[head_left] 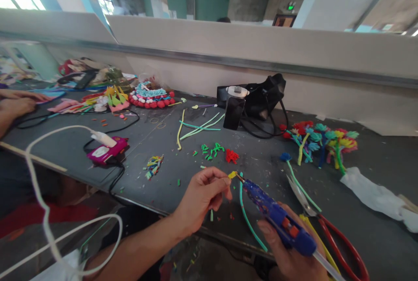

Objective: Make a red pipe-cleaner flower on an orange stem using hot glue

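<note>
My left hand [204, 196] pinches a small yellow piece [232, 174] between thumb and forefinger, just above the near table edge. My right hand [290, 250] grips a blue glue gun [277, 218] whose nozzle touches that yellow piece. A green pipe-cleaner stem [245, 213] lies on the dark table [170, 176] under the gun. Red-handled scissors [329, 228] lie right of the gun.
Finished pipe-cleaner flowers [321, 141] lie at the right, a black bag [264, 98] with a phone behind. Green and red scraps [217, 152] dot the middle. A pink device [106, 150] with cables sits at left. Another person's hand [15, 104] rests at far left.
</note>
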A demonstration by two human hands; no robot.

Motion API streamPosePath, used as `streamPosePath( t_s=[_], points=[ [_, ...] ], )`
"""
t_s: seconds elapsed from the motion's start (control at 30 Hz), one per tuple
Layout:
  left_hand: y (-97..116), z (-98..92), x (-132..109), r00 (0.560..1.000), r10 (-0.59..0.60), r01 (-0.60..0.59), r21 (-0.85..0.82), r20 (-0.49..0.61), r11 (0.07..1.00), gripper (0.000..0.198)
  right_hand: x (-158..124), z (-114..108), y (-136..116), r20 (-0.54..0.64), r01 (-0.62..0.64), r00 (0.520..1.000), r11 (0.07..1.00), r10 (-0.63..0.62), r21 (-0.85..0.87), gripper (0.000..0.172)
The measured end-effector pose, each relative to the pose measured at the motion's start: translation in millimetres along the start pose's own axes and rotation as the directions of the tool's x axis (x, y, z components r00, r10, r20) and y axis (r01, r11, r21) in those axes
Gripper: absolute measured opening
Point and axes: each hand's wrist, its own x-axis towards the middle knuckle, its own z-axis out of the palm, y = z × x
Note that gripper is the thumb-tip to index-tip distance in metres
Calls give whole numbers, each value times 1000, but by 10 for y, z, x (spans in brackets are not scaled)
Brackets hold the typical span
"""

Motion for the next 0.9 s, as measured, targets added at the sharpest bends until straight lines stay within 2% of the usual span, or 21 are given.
streamPosePath(
  t_s=[0.07,0.2,0.3,0.5,0.67,0.9],
  points=[
    [-7,-5,2,1000,-1,1,1,3,1000,17,-26,9,21,-22,2,1000,1000,-3,-22,23],
    [-15,-17,18,1000,-6,6,-3,-4,1000,19,-152,38,121,-154,-4,988,992,-15,-123,18],
    [-23,-28,37,1000,-25,25,-34,-7,999,19,-204,45,163,-212,-33,977,988,1,-148,22],
    [-26,-25,46,998,-69,70,-90,10,994,18,-60,15,27,-16,-25,1000,1000,25,6,22],
    [-13,-19,32,996,-86,87,-88,18,992,17,-5,0,-29,12,-30,999,999,29,30,26],
    [-10,-10,20,993,-109,112,-65,42,992,18,-30,26,24,6,7,1000,1000,-7,-12,22]
  ],
)
